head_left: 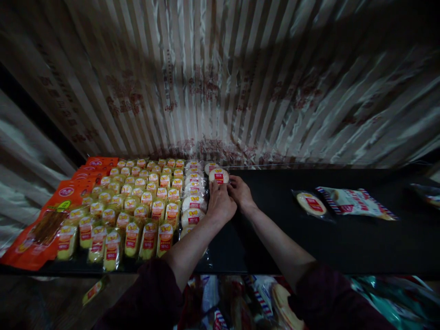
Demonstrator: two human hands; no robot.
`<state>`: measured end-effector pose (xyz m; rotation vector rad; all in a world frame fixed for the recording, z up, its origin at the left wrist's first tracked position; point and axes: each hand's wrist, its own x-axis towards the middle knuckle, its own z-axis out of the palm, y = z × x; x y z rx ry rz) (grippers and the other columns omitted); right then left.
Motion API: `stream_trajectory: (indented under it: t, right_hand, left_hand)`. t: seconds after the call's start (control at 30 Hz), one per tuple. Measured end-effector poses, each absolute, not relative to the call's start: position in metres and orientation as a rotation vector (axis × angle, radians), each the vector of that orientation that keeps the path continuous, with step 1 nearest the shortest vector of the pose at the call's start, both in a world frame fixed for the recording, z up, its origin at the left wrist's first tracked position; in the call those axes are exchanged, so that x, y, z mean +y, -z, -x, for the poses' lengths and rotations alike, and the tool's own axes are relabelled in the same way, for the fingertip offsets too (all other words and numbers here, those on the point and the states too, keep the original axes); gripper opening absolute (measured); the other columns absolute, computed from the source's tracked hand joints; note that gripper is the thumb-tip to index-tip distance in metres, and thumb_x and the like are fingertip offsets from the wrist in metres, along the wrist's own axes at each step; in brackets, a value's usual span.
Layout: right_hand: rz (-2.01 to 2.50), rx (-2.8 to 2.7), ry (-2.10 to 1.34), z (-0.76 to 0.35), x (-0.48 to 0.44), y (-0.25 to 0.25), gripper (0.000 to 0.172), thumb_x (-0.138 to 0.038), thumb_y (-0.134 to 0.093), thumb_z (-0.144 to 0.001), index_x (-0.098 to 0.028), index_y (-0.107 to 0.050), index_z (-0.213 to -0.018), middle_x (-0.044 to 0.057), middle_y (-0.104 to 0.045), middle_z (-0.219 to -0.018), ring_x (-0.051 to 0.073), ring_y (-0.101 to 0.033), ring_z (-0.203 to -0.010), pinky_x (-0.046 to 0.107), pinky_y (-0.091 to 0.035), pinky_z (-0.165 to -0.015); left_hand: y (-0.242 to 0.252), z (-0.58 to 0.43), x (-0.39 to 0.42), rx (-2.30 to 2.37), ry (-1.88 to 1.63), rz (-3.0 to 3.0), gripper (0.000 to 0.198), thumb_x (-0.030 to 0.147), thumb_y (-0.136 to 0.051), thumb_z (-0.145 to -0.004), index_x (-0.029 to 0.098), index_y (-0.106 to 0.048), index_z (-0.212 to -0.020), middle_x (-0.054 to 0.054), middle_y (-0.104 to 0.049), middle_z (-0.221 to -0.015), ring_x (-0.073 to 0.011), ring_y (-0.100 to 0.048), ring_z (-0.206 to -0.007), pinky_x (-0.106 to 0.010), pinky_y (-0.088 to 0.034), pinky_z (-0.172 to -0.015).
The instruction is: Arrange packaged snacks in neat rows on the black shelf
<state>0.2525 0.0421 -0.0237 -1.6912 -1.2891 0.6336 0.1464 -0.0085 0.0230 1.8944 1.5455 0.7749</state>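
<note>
A round, pale wrapped cracker (219,173) with a red label is between my two hands on the black shelf. My left hand (222,205) has its fingers closed on the cracker's lower edge. At the right edge of the same wrapper, my right hand (242,192) pinches with bent fingers. Just behind lies another round cracker (210,167), partly covered. To the left runs a column of overlapping round crackers (193,202), its near end partly hidden by my left forearm.
Rows of small yellow wrapped cakes (131,239) fill the shelf's left part, beside orange bags (41,224). On the right lie a single round cracker (311,203) and a white bag (355,202). A striped plastic sheet (213,82) hangs behind the black shelf (261,247). More packets are below.
</note>
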Motion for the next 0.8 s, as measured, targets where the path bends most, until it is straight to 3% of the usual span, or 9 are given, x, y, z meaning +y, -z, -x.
stream_trajectory:
  t: [0.27,0.53,0.8]
  right_hand:
    - [1.760,-1.400,-0.564,-0.248,0.050,0.024,0.031,-0.020,-0.060,-0.075,-0.017,-0.060,-0.106,0.005,-0.070,-0.083,0.017,-0.067,-0.077,0.029,-0.051,-0.074]
    - [1.859,-1.522,-0.453,-0.250,0.052,0.018,0.038,-0.025,-0.061,-0.077,-0.023,-0.058,-0.114,0.004,-0.072,-0.086,0.021,-0.066,-0.080,0.030,-0.049,-0.071]
    - [1.886,-1.638,-0.350,-0.249,0.049,0.019,0.036,-0.023,-0.060,-0.077,-0.025,-0.061,-0.113,0.006,-0.068,-0.098,0.023,-0.062,-0.092,0.032,-0.047,-0.078]
  left_hand:
    - [-0.031,-0.145,-0.002,1.566,-0.700,-1.907,0.042,0.006,-0.048,-0.075,0.011,-0.056,-0.116,-0.019,-0.048,-0.134,-0.0288,-0.037,-0.133,-0.042,-0.030,-0.112]
    - [-0.025,-0.144,0.002,1.565,-0.708,-1.917,0.043,0.008,-0.050,-0.074,0.010,-0.054,-0.117,-0.020,-0.048,-0.133,-0.0299,-0.037,-0.133,-0.043,-0.029,-0.112]
    - [-0.027,-0.146,0.003,1.588,-0.628,-1.917,0.041,0.010,-0.048,-0.077,0.009,-0.054,-0.117,-0.020,-0.050,-0.130,-0.0300,-0.037,-0.132,-0.042,-0.030,-0.111]
